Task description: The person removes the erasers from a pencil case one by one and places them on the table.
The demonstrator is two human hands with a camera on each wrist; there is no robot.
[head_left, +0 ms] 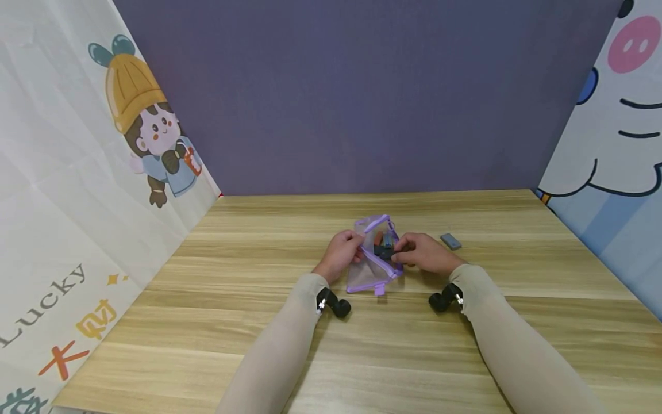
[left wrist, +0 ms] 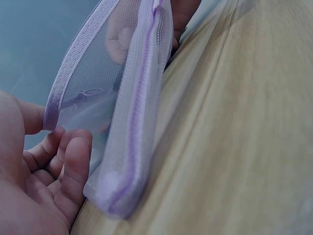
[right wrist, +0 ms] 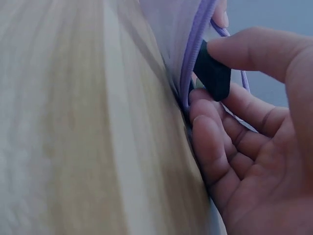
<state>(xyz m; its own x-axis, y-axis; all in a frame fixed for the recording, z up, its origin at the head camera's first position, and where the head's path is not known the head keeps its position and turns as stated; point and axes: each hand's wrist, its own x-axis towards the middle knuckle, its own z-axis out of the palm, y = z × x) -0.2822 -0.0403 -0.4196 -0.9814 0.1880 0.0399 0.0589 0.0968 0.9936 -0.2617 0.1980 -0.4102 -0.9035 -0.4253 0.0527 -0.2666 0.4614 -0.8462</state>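
A see-through mesh zip pouch (head_left: 366,277) with purple edging lies on the table, its zipped mouth spread apart. My left hand (head_left: 338,253) pinches one edge of that mouth between thumb and fingers, as the left wrist view shows close up at the purple trim (left wrist: 78,63). From the other side my right hand (head_left: 426,254) reaches into the opening. Thumb and fingers there pinch a small dark block-like piece (right wrist: 215,73) with angled faces. Small items, one blue-grey (head_left: 387,240) and one orange-red, show within the pouch, partly covered by the dark piece.
A small flat blue-grey block (head_left: 451,241) lies on the wooden table (head_left: 233,276) just beyond my right hand. A dark panel (head_left: 331,98) stands along the table's back edge. Printed cartoon sheets flank it on the left and right.
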